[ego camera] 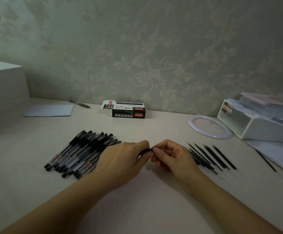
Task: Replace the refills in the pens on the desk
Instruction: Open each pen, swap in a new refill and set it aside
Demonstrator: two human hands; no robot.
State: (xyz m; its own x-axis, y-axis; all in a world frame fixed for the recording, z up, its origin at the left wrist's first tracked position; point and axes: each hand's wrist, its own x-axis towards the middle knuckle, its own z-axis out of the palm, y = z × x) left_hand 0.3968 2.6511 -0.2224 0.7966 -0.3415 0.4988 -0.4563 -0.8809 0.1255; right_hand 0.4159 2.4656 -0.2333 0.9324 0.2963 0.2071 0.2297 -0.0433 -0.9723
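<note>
Fingers (156,152) pinch slim black pen (145,150) | likely capped | both hands

Home study corner: pale desk (137,191) against floral wallpaper (154,56). Stationery throughout: pen box (128,110) at back edge, paper-filled organizer tray (255,122) at right edge.

Head-height, downward over desk (145,191)
</note>
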